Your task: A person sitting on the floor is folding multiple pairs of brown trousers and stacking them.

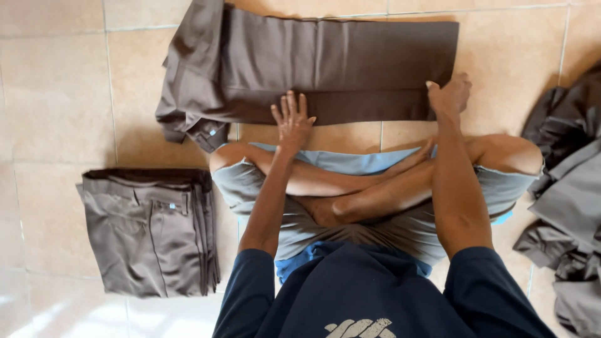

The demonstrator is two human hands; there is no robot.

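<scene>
A pair of dark brown trousers [325, 62] lies flat on the tiled floor in front of my crossed legs, its legs stretched to the right and its waist bunched at the left. My left hand [292, 121] rests palm down, fingers spread, on the near edge of the trousers around their middle. My right hand [448, 95] presses on the near right end of the trouser legs, fingers curled over the cloth edge. I sit cross-legged in grey shorts and a dark blue top.
A stack of folded grey-brown trousers [150, 230] sits on the floor at my left. A loose heap of grey and dark garments [566, 206] lies at the right edge. The floor is beige tile [56, 94] with pale grout lines.
</scene>
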